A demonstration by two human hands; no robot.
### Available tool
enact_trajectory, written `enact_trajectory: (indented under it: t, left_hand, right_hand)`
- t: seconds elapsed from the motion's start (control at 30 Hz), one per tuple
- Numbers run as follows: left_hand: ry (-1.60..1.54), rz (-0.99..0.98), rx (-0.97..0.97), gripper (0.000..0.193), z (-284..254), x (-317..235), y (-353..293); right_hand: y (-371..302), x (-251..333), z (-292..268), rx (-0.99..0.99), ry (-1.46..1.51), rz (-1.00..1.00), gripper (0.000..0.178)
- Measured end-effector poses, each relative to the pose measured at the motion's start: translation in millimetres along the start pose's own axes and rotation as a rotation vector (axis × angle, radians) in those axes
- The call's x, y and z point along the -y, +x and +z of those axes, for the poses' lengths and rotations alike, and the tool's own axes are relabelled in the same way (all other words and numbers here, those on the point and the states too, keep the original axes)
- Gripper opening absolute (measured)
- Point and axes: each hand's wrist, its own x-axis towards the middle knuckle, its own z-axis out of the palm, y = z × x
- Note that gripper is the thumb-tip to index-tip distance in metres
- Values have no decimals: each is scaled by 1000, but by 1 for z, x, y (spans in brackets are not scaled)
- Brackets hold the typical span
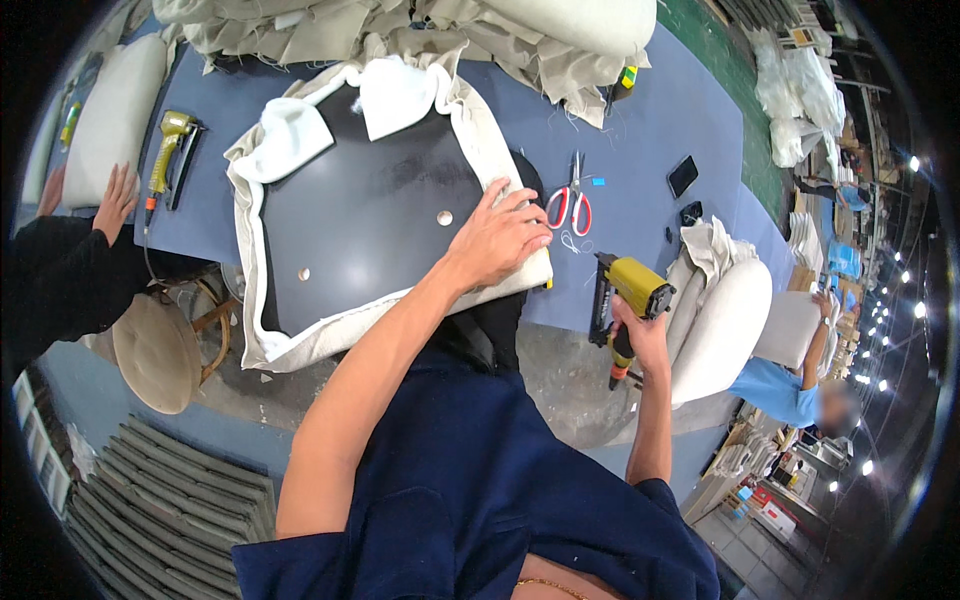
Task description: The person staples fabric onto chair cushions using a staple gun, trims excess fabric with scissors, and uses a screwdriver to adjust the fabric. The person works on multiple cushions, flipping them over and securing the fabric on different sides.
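A dark upholstery panel (370,220) lies before me on the blue table, with cream fabric (490,150) folded round its rim and white padding (400,95) showing along the far edge. My left hand (500,235) rests on the fabric at the panel's right edge, its fingers stretched and slightly apart. What the thumb does is hidden. To the right of the panel, my right hand (643,335) is closed round the handle of a yellow and black staple gun (635,280). The tool is held near the table's front edge, apart from the panel.
Red-handled scissors (571,205) and a phone (683,177) lie right of the panel. Cream covers (530,45) are heaped at the back. A padded cushion (725,325) stands at right. Another staple gun (170,160) lies at left, near a co-worker's hand (115,205). A round stool (155,350) stands below.
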Motion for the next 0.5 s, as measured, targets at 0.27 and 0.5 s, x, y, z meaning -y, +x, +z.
enact_trajectory:
  t: [0.27, 0.5]
  left_hand:
    - [22, 16, -20, 30, -5, -3, 0]
    - [53, 18, -45, 28, 0, 0, -1]
  right_hand:
    - [-46, 80, 58, 108, -70, -46, 27]
    - [-37, 78, 68, 138, -119, 11, 26]
